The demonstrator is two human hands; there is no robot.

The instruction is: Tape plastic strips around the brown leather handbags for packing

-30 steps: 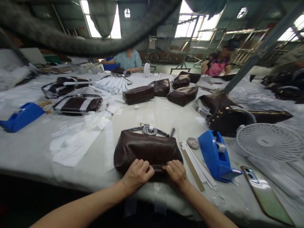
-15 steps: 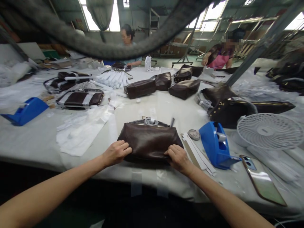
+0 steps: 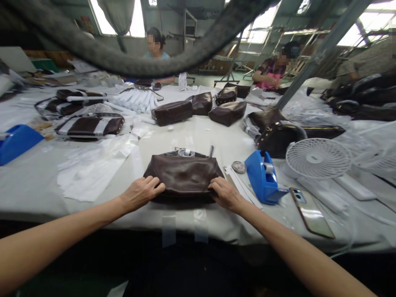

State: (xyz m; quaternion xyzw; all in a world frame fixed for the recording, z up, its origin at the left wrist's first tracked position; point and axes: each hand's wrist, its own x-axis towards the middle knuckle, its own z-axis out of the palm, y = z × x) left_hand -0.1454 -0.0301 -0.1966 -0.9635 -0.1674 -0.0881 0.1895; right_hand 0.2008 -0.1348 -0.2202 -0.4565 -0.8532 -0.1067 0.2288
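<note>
A dark brown leather bag (image 3: 185,173) lies on the covered table (image 3: 123,212) near its front edge. My left hand (image 3: 144,192) pinches the bag's lower left corner, and my right hand (image 3: 224,192) grips its lower right corner. Behind the bag's upper edge rest a wrapped, coiled strap piece (image 3: 186,153) and a small dark zip end. The bag's underside is hidden from view.
To the right are white strips (image 3: 243,187), a blue tape dispenser (image 3: 262,177), a phone (image 3: 312,212) and a white fan (image 3: 318,158). More brown bags (image 3: 171,112) lie farther back. Two people work across the table; another stands at far right.
The view has turned slightly right, so most things appear farther left. Both hands still hold the bag's corners, and the leather between them looks creased differently.
</note>
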